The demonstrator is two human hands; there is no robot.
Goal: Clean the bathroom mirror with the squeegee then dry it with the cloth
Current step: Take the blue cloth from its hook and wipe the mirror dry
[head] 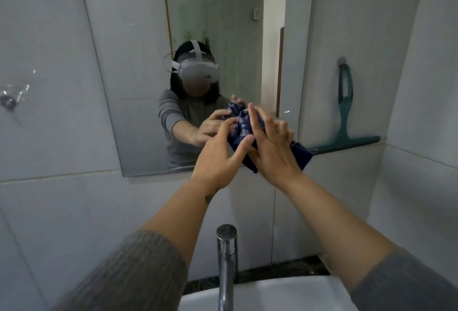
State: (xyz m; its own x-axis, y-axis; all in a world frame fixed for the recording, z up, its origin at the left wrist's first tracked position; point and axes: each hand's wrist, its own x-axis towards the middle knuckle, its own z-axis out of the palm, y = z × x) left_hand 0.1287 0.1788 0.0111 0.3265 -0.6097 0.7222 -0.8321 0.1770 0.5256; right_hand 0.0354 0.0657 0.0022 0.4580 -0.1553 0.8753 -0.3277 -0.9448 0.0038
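Observation:
A dark blue patterned cloth (244, 127) is bunched against the lower right part of the mirror (138, 63). My left hand (220, 157) grips its left side with thumb and fingers. My right hand (271, 147) lies flat over its right side and presses it to the glass, with a corner of cloth (301, 155) sticking out beneath. The teal squeegee (345, 117) hangs from a wall hook to the right of the mirror, its blade resting along a tiled ledge, untouched.
A chrome tap (226, 261) rises from the white basin (285, 293) directly below my arms. Grey tiled walls surround the mirror, with a corner wall close on the right. A small hook (8, 103) sits on the left wall.

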